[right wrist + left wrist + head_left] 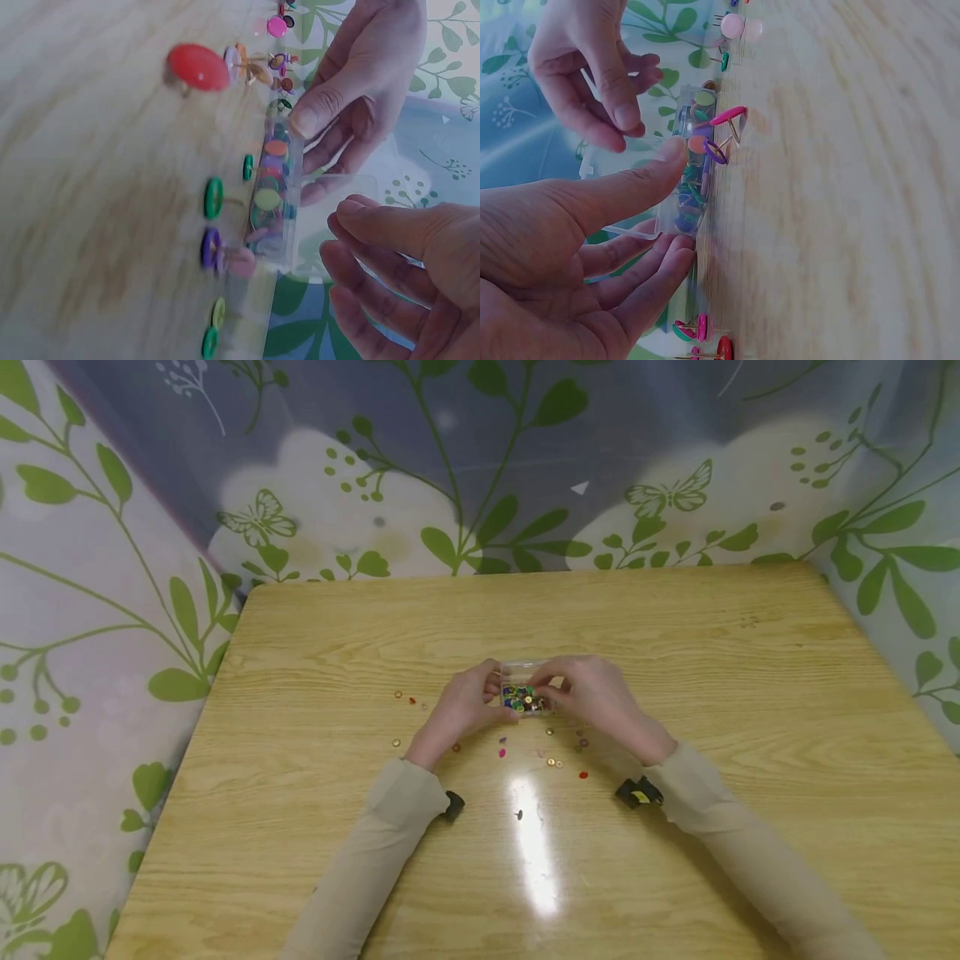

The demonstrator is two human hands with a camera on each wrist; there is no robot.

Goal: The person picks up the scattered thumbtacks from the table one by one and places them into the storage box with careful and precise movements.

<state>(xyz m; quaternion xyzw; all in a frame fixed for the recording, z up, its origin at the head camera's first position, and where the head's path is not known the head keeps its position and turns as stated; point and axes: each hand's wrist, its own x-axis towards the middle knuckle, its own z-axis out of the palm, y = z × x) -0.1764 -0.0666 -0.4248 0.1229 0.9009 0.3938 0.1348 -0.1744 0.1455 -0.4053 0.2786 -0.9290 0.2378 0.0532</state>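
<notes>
L hand [474,700] grasps a small clear-plastic rectangular box w/ raised see-through lid [292,225], thumb on its near side, other fingers round the end; box sits mid-surface, full of multicolour round-headed metal pushpins [527,697]. R hand [592,692] is over the box's R side, fingers loosely bent, thumb nr index; can't tell if they pinch a pin.

Risks, my guess: fingertip pricks, bc. some loose pins, e.g. the green disc-headed pin [214,197], look head-down w/ points up. Box is light & prob. tips if the L grip slackens or R hand knocks the lid; contents would spill. A sleeve could sweep the glossy red round-headed pin [583,775] away.

Surface: pale-brown wood-grain w/ rounded corners [300,827], pins scattered approx. around the box, bright glare streak [534,852] nearer the person. Room: white & grey-blue hangings w/ green leaves + butterflies [337,527] behind & at both sides.
</notes>
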